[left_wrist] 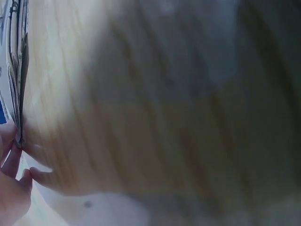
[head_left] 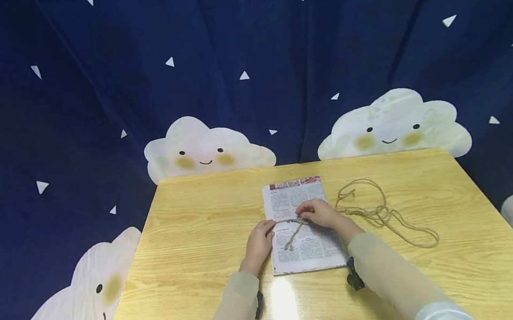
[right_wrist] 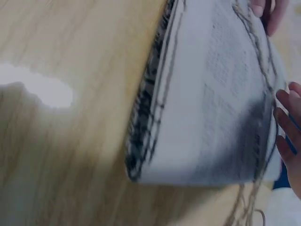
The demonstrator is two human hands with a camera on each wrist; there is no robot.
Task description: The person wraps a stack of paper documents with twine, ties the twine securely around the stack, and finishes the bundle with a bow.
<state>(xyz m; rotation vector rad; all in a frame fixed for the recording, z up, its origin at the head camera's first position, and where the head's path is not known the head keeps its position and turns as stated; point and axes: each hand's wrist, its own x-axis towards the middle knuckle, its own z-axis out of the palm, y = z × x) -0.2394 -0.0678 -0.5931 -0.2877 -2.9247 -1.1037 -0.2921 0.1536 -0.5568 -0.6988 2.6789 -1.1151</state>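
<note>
A stack of folded newspapers (head_left: 307, 248) lies on the table, with a twine (head_left: 295, 233) running across its middle. A knotted, frayed end of the twine hangs down over the printed top sheet. My left hand (head_left: 259, 243) rests at the stack's left edge, fingertips against the twine where it meets the edge. In the left wrist view, the left fingers (left_wrist: 10, 162) touch the side of the layered paper, thumb apart from it. Over the middle of the stack, my right hand (head_left: 319, 214) pinches the twine near its crossing; its fingertips (right_wrist: 281, 97) show along the cord in the right wrist view.
Loose loops of twine (head_left: 382, 213) trail over the wooden table (head_left: 205, 215) to the right of the stack. Behind the table hangs a dark blue curtain (head_left: 220, 35) with smiling clouds and white triangles.
</note>
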